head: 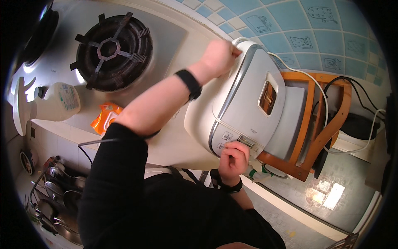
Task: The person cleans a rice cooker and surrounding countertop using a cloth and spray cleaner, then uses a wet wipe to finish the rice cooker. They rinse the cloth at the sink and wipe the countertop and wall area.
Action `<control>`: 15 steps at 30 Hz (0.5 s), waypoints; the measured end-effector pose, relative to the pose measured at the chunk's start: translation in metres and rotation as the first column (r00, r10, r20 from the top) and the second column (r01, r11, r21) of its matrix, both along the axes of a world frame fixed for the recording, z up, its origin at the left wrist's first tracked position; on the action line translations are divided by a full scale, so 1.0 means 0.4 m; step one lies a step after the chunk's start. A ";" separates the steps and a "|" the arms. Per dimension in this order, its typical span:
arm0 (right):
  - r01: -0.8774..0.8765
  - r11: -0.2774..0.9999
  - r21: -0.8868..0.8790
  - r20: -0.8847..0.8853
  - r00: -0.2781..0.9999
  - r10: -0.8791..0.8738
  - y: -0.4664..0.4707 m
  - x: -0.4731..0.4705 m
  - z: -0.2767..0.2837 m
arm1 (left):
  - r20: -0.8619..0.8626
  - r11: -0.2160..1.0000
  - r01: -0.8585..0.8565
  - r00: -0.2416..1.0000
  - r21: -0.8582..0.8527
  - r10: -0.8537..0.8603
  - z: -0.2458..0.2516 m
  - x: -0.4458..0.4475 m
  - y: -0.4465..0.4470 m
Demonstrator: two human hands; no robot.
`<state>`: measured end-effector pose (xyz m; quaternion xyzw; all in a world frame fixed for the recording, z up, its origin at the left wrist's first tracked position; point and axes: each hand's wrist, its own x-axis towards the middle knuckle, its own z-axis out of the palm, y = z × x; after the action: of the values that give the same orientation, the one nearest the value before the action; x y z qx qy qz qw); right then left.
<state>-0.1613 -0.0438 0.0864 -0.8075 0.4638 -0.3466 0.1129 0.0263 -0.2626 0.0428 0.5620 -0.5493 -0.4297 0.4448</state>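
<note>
A white rice cooker [245, 102] with a silver trim band stands at an angle on the pale counter, its lid down. My left hand [220, 59] is at the cooker's far edge, fingers bent against the rim beside a white loop. Whether it grips anything there is hidden. At the near end, my right hand [234, 160] has its fingers curled close to the front panel [228, 138], which bears printed marks. I cannot make out anything inside that hand. A dark band is around each wrist.
A gas burner [112, 53] sits to the left, with a spray bottle [56, 102] and an orange wipes packet [107, 116] nearer. Right of the cooker are a wooden rack [337, 130] and a trailing white cord [323, 90]. Pans [56, 196] stand lower left. Blue tiles [289, 18] cover the wall.
</note>
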 end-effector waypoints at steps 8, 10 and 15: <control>-0.039 0.998 0.058 0.085 0.996 0.034 0.001 -0.001 -0.003 | -0.116 0.940 -0.190 0.980 -0.282 0.163 -0.021 -0.002 0.404; -0.048 0.998 0.050 0.081 0.996 0.044 0.000 -0.001 -0.003 | -0.169 0.946 -0.199 0.973 -0.256 0.158 -0.016 0.001 0.425; -0.050 0.997 0.067 0.071 0.996 0.045 0.001 -0.005 -0.004 | -0.325 0.932 -0.301 0.919 -0.203 0.225 -0.024 -0.032 0.454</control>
<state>-0.1635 -0.0436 0.0846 -0.8014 0.4521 -0.3553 0.1648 0.0135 -0.0810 0.0332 0.5001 -0.4448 -0.3723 0.6429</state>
